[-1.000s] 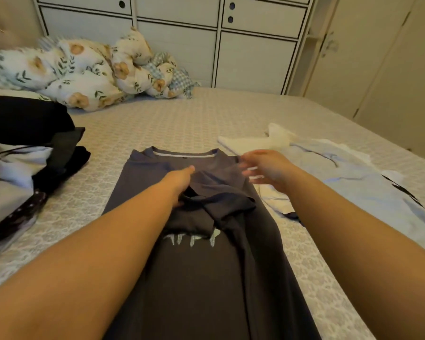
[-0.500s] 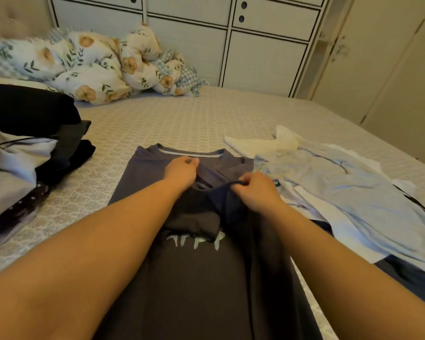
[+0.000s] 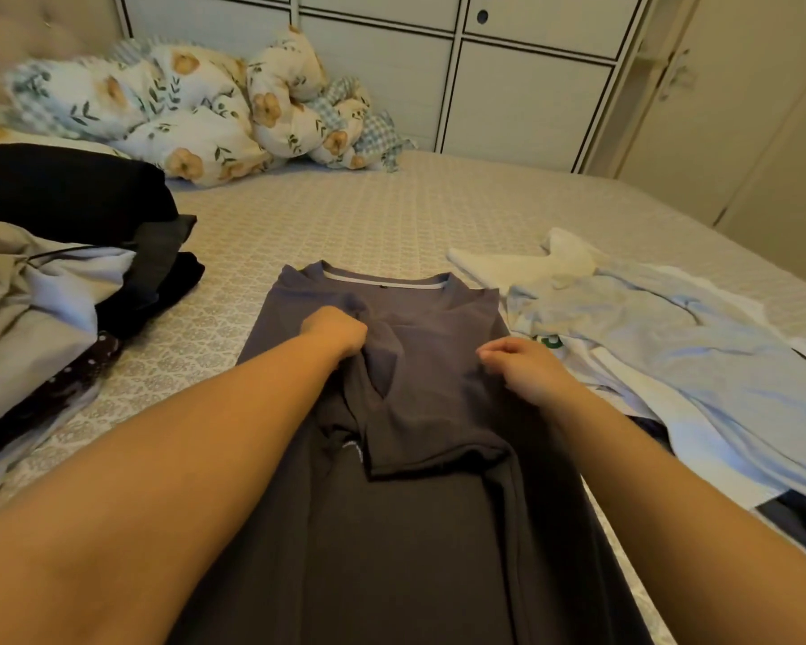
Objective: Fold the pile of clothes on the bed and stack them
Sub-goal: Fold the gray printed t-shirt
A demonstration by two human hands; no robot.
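Hands [image 3: 335,331] [image 3: 526,370] on grey T-shirt [image 3: 419,412], sleeves folded in

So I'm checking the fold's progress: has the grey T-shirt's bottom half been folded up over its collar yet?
No, the grey T-shirt still lies full length on the bed, its collar uncovered, with only a sleeve folded inward.

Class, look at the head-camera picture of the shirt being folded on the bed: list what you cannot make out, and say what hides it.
- Print on the grey shirt: head view, covered by the folded-in sleeve.
- Left hand fingertips: curled under, hidden by the knuckles.
- Shirt hem: cut off by the bottom edge.
- Left-hand pile of clothes: cut off by the left edge.
- Dark garment under the pale blue shirt: mostly covered.
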